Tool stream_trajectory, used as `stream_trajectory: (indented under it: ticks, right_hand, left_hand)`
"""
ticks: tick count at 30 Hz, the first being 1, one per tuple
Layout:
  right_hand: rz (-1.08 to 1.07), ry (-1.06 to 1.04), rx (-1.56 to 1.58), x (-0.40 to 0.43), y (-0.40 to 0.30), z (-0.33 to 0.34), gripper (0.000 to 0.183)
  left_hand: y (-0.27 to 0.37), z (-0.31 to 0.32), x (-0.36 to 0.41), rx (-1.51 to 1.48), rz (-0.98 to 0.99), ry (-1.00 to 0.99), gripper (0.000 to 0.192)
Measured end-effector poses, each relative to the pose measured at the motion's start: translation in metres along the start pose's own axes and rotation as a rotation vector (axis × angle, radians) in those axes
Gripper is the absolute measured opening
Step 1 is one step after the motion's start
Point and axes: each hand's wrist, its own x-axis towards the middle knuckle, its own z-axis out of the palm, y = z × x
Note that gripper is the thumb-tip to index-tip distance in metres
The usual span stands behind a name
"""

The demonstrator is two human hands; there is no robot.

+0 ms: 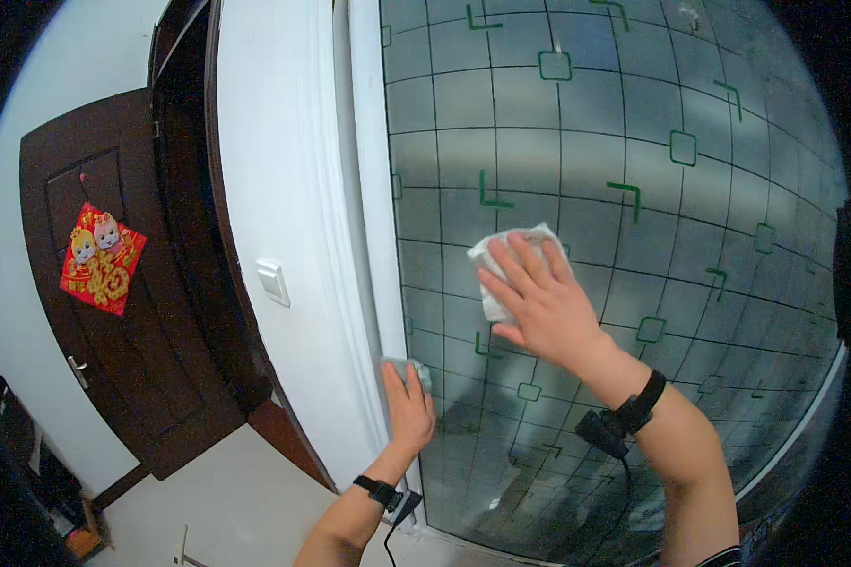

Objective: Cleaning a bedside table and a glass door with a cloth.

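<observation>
A large patterned glass panel with black grid lines and green squares and corner marks fills the right side. My right hand lies on it with fingers spread, pressing a folded white cloth flat against the glass. Lower and to the left, my left hand is at the white frame along the panel's edge. Under its fingers is a pale grey-green cloth or pad, partly hidden by them. Each wrist wears a black strap with a small cabled device.
Left of the frame, a white wall carries a light switch. A dark brown door with a red decoration stands open beyond it. A T-shaped handle is near the bottom edge, above the pale tiled floor.
</observation>
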Motion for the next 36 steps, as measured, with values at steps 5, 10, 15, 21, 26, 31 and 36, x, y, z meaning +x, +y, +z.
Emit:
stream_trajectory:
  ticks: [5, 10, 15, 21, 26, 31, 36]
  right_hand:
    - [-0.081, -0.102, -0.066, -0.038, -0.023, 0.018, 0.074]
    - [-0.224, -0.176, -0.163, -0.077, -0.023, 0.026, 0.072]
    - [-0.176, -0.227, -0.115, -0.075, 0.006, -0.013, 0.063]
    - [-0.021, -0.066, -0.208, -0.074, 0.061, -0.054, 0.063]
    - [0.065, -0.002, -0.296, -0.068, 0.100, -0.086, 0.066]
    - [0.168, 0.127, -0.347, -0.063, 0.143, -0.119, 0.065]
    - [0.249, 0.254, -0.452, -0.057, 0.179, -0.148, 0.061]
  left_hand:
    - [-0.010, 0.000, -0.017, -0.025, -0.017, -0.045, 0.063]
    - [0.024, -0.018, 0.061, -0.145, 0.123, -0.009, 0.059]
    - [0.038, -0.027, 0.141, -0.178, 0.219, 0.202, 0.057]
    - [0.061, -0.049, 0.218, -0.176, 0.299, 0.279, 0.057]
    - [0.079, -0.056, 0.273, -0.158, 0.346, 0.367, 0.054]
    - [0.114, -0.068, 0.324, -0.127, 0.296, 0.367, 0.049]
    - [0.159, -0.076, 0.359, -0.026, 0.217, 0.433, 0.047]
